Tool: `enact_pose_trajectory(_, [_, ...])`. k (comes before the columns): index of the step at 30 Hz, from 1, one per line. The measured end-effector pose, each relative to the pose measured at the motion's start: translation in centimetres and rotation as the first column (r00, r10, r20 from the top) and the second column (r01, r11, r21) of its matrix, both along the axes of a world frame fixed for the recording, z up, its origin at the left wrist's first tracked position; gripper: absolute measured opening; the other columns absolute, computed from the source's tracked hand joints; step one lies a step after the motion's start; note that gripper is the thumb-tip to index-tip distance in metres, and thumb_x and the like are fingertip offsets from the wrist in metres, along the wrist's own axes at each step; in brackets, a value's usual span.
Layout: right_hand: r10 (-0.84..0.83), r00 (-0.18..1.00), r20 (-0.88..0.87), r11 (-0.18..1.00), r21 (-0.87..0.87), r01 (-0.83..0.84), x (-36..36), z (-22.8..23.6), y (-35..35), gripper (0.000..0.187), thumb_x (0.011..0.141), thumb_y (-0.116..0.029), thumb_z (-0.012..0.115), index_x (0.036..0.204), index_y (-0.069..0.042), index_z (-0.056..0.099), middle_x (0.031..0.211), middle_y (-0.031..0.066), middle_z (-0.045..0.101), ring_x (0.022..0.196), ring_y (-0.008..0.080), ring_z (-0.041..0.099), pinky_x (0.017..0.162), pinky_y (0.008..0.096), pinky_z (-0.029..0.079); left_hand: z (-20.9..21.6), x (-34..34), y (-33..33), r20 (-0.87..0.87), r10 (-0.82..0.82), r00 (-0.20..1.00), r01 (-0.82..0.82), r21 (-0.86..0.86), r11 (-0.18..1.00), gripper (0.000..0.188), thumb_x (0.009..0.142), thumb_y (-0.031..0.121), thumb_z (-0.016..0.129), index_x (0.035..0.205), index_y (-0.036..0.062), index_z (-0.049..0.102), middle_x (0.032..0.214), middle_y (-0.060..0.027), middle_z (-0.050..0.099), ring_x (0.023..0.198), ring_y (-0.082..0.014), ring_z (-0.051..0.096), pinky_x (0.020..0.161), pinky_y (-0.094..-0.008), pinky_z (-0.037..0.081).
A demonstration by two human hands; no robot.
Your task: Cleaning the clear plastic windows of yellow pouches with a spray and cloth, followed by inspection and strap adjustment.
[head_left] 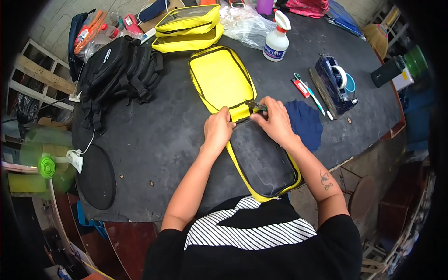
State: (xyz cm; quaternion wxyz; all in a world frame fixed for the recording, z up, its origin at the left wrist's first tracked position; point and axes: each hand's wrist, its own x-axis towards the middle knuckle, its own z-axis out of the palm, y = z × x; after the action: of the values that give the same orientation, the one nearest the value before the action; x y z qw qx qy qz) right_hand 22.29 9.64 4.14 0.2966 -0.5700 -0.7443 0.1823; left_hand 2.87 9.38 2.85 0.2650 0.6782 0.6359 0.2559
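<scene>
Black shirt [261, 261] closest of all, a panel of slanting white stripes across it, and over to the far left spins a blurred green fan [46, 166]. Next along, a flat, matt black disc [95, 177], then a slouching backpack [119, 67], all dark fabric and dangling straps. Now the middle: the left hand [218, 128] has thumb and fingers pinched tight on the yellow bag [240, 113], right at its narrow joining strip. That bag lies opened out, a smooth rounded yellow panel beyond the hands, a see-through window edged in black reaching back between the forearms to the shirt. On the strip's other end, the right hand [275, 119] is curled round a small dark tool [256, 106], its shape partly hidden. Just beside, crumpled navy cloth [304, 125]; further right, a slim toothbrush [313, 97] and a glossy tape dispenser [326, 91].
</scene>
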Motion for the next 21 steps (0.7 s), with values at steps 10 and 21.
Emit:
enact_pose_trajectory(10, [-0.153,0.941,0.302,0.978,-0.087,0.187,-2.8,-2.2,3.9,0.061,0.063,-0.029,0.084,0.109,-0.006,0.051,0.101,0.0127,0.061,0.097,0.0321,0.054,0.083,0.0426,0.041,-1.1,-0.1,1.3,-0.001,0.018,1.0,-0.018,-0.028,0.999,0.027,0.079,0.008,0.069,0.075,0.0024,0.043,0.067,-0.0201,0.057,0.07,-0.0406,0.059,0.062,-0.045,0.043])
enact_pose_trajectory(21, [-0.155,0.98,0.125,0.967,-0.185,0.177,-2.6,-2.5,3.9,0.069,0.062,-0.029,0.085,0.114,-0.007,0.048,0.109,0.0141,0.06,0.104,0.0339,0.055,0.088,0.0447,0.042,-0.4,-0.3,1.3,0.059,0.025,0.998,-0.02,-0.097,0.995,0.031,0.077,0.011,0.072,0.076,0.0032,0.042,0.066,-0.0181,0.056,0.067,-0.037,0.058,0.061,-0.0425,0.042])
